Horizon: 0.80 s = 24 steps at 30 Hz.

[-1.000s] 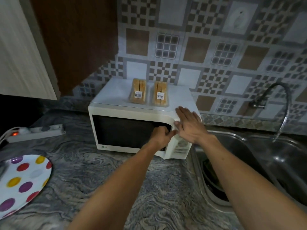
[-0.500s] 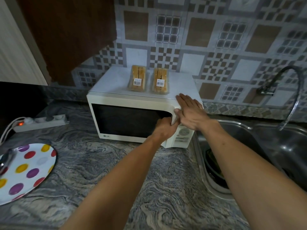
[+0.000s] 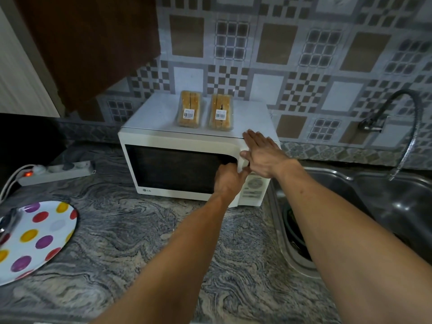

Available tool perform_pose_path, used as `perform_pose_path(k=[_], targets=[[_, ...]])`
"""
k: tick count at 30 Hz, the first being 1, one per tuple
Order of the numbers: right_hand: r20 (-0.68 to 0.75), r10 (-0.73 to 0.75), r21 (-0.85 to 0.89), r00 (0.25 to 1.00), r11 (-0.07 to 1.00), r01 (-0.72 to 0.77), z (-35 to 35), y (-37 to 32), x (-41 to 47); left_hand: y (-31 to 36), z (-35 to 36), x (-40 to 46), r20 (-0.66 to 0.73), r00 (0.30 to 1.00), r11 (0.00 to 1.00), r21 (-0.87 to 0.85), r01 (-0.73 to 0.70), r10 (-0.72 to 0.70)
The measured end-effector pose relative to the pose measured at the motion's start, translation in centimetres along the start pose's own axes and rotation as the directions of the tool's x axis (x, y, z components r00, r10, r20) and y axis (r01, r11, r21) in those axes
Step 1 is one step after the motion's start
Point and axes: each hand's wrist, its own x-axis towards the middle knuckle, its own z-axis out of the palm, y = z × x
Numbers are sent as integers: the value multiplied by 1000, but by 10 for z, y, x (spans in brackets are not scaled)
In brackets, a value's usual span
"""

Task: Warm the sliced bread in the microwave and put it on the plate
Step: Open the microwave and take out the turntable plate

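Observation:
A white microwave (image 3: 177, 141) stands on the marble counter with its door closed. Two wrapped packs of sliced bread lie on its top, the left pack (image 3: 189, 108) and the right pack (image 3: 221, 112), each with a barcode label. My left hand (image 3: 228, 181) curls its fingers into the recessed door handle at the right edge of the dark window. With straight fingers, my right hand (image 3: 263, 153) presses flat on the microwave's top right corner, above the control panel. A white plate with coloured dots (image 3: 35, 239) sits at the left edge of the counter.
A steel double sink (image 3: 378, 206) lies right of the microwave, with a flexible tap (image 3: 395, 127) on the tiled wall. A power strip (image 3: 56, 170) with a red light lies at the left. A dark wooden cabinet (image 3: 88, 43) hangs above.
The camera has tilted and come closer, so the microwave sits larger in view. My left hand has gone deeper into the door handle. The door stays closed.

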Motion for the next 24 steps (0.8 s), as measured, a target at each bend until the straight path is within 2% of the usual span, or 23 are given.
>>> perform_pose_path(k=[7, 11, 14, 16, 18, 19, 20, 21, 24], targets=[[64, -25, -22, 998, 999, 27, -8, 2, -1, 9, -5, -10, -20, 997, 997, -31, 77, -78], [80, -37, -43, 996, 998, 41, -8, 1, -3, 15, -11, -15, 5, 997, 996, 44, 72, -72], [90, -43, -48, 995, 998, 47, -10, 1, -4, 9, -22, -19, 93, 995, 971, 230, -58, 38], [106, -48, -54, 993, 997, 54, -11, 1, -5, -1, -37, -26, 59, 968, 880, 406, -248, 246], [119, -49, -59, 992, 997, 57, -12, 2, -7, -12, -57, -28, -79, 852, 756, 509, -412, 517], [129, -47, -59, 991, 997, 55, -12, 2, -8, -16, -68, -25, -138, 792, 713, 547, -440, 595], [136, -46, -54, 990, 997, 53, -11, 2, -10, -20, -79, -20, -157, 768, 682, 591, -431, 621], [142, -49, -51, 989, 997, 57, -13, 1, -10, -23, -91, -15, -134, 784, 661, 633, -403, 606], [141, -65, -59, 988, 996, 74, -12, 0, -14, -33, -112, -9, 77, 861, 621, 660, -422, 503]])
